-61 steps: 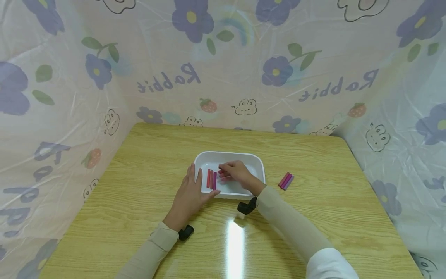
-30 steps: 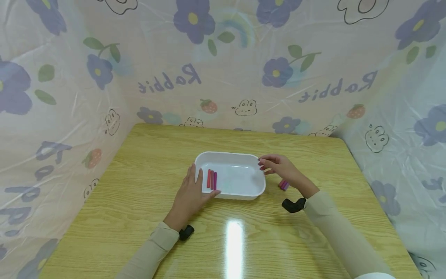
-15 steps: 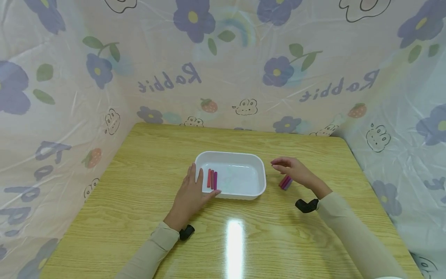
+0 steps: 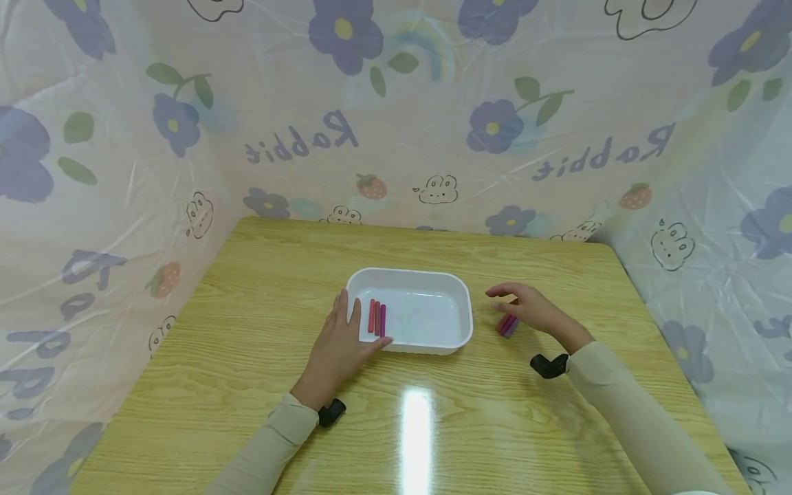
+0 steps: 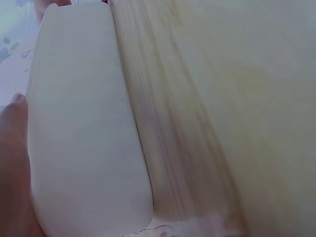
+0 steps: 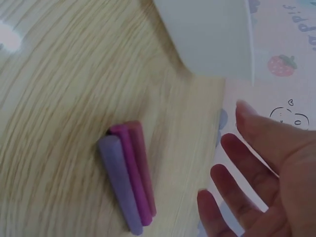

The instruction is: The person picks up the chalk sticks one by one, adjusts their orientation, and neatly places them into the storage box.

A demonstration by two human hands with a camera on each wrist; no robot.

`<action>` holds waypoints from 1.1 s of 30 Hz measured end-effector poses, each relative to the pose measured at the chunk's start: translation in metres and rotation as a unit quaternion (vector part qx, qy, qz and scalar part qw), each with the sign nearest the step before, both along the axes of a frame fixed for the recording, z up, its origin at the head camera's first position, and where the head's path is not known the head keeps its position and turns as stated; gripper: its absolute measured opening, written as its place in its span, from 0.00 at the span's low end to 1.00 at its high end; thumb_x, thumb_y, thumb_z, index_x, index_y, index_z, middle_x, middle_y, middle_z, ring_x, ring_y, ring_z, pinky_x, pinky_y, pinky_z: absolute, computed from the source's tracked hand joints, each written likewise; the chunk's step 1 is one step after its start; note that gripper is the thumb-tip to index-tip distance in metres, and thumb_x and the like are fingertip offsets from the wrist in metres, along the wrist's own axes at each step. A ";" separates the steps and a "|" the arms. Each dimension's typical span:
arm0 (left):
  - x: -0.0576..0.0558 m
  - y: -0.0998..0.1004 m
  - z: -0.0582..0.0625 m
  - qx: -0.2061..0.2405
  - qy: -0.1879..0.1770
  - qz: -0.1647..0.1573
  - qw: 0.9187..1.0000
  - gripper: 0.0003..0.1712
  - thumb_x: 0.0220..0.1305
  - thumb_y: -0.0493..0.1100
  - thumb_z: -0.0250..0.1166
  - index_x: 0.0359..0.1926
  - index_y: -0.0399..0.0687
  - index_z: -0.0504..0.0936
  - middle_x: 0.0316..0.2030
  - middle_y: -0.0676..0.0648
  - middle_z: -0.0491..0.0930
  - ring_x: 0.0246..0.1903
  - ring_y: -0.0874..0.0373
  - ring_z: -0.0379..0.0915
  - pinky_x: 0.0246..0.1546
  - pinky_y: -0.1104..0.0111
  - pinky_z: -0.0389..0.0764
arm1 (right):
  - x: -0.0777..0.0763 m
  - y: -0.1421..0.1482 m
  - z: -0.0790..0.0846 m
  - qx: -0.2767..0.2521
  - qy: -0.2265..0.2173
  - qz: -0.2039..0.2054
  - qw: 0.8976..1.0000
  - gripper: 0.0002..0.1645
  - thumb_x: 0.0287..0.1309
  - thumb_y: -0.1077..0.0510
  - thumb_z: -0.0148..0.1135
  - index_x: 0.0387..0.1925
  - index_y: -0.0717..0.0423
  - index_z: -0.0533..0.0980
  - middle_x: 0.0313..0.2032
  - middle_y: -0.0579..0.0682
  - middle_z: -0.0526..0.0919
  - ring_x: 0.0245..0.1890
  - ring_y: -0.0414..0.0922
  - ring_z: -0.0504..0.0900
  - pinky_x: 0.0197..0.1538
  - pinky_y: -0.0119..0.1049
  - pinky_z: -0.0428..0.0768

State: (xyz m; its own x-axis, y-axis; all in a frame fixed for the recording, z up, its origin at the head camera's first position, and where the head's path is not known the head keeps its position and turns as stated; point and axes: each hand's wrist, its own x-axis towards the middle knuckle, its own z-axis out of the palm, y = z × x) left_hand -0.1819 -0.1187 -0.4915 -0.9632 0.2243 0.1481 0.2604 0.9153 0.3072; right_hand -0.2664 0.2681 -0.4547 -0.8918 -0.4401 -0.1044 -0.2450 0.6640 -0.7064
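Note:
In the head view, my left hand [image 4: 331, 347] rests at the left end of the white tray [image 4: 433, 346]. Its fingers lie straight along the end and the thumb touches the front rim. Inside the tray, three crayon-like sticks lie side by side: an orange-red stick [image 4: 371, 316], a brownish-red stick [image 4: 377, 319] and a magenta stick [image 4: 383, 321]. My right hand [image 4: 529, 307] hovers right of the tray, fingers apart and holding nothing. Below it on the table lie a purple stick [image 6: 120, 182], a magenta stick [image 6: 134, 173] and a dark red stick [image 6: 143, 165], touching one another.
The wooden table [image 4: 278, 275] meets a patterned curtain [image 4: 396, 137] at the back and both sides. A bright light reflection [image 4: 417, 440] shows on the tabletop in front of the tray.
My right hand has left the inside of the tray and moved right, over the loose sticks, which it partly covers. My left hand and the three sticks in the tray stay put.

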 end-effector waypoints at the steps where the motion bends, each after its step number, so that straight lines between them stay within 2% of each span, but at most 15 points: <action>1: 0.000 0.000 0.000 0.000 0.000 0.000 1.000 0.61 0.52 0.81 0.42 0.69 0.36 0.53 0.71 0.35 0.35 0.69 0.43 0.34 0.64 0.54 0.54 | 0.000 0.000 -0.001 0.005 0.002 0.001 1.000 0.22 0.63 0.56 0.57 0.56 0.61 0.72 0.55 0.59 0.73 0.54 0.57 0.71 0.50 0.52 0.74; 6: 0.001 0.000 0.001 -0.002 0.001 -0.002 1.000 0.61 0.52 0.81 0.41 0.69 0.36 0.53 0.71 0.35 0.35 0.69 0.44 0.33 0.64 0.54 0.53 | 0.001 0.003 -0.003 0.028 0.015 0.016 0.999 0.23 0.62 0.55 0.58 0.56 0.61 0.72 0.56 0.59 0.73 0.57 0.59 0.68 0.53 0.56 0.71; 12: 0.001 0.001 0.002 0.000 0.005 -0.001 1.000 0.61 0.52 0.81 0.41 0.69 0.36 0.54 0.71 0.34 0.36 0.69 0.43 0.35 0.64 0.54 0.54 | 0.002 0.009 -0.003 0.052 0.033 0.046 0.997 0.21 0.61 0.60 0.59 0.54 0.63 0.73 0.54 0.59 0.75 0.58 0.60 0.68 0.55 0.60 0.67; 20: 0.001 0.001 0.003 -0.001 0.000 0.001 1.000 0.61 0.52 0.81 0.41 0.70 0.36 0.53 0.71 0.35 0.36 0.70 0.44 0.33 0.64 0.54 0.54 | 0.002 0.019 -0.009 0.070 0.057 0.076 0.993 0.17 0.60 0.65 0.58 0.50 0.69 0.75 0.47 0.62 0.79 0.50 0.58 0.75 0.54 0.55 0.70; 26: 0.001 0.001 0.003 0.000 0.000 0.000 1.000 0.61 0.52 0.81 0.41 0.69 0.36 0.53 0.71 0.35 0.36 0.70 0.44 0.33 0.64 0.54 0.54 | -0.001 0.024 -0.022 0.066 0.072 0.090 0.991 0.14 0.58 0.65 0.60 0.45 0.69 0.77 0.39 0.57 0.83 0.41 0.50 0.80 0.47 0.49 0.76; 30: 0.002 0.001 0.003 -0.001 0.000 0.000 1.000 0.61 0.52 0.81 0.41 0.69 0.36 0.53 0.71 0.35 0.36 0.69 0.43 0.33 0.64 0.54 0.53 | -0.002 0.023 -0.027 0.079 0.095 0.091 0.988 0.13 0.56 0.62 0.64 0.42 0.65 0.79 0.34 0.50 0.83 0.35 0.45 0.81 0.42 0.45 0.79; 33: 0.002 0.001 0.003 -0.002 -0.001 0.002 1.000 0.61 0.52 0.81 0.42 0.69 0.36 0.54 0.71 0.35 0.36 0.70 0.44 0.34 0.64 0.54 0.53 | -0.001 0.022 -0.029 0.090 0.107 0.085 0.987 0.12 0.55 0.59 0.65 0.40 0.62 0.80 0.32 0.45 0.83 0.34 0.43 0.81 0.41 0.45 0.78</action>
State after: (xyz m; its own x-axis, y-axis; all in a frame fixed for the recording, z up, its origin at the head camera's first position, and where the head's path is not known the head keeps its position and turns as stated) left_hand -0.1801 -0.1177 -0.4882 -0.9645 0.2210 0.1446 0.2558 0.9178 0.3036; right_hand -0.2679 0.2900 -0.4838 -0.8173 -0.5762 -0.0118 -0.4941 0.7111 -0.5003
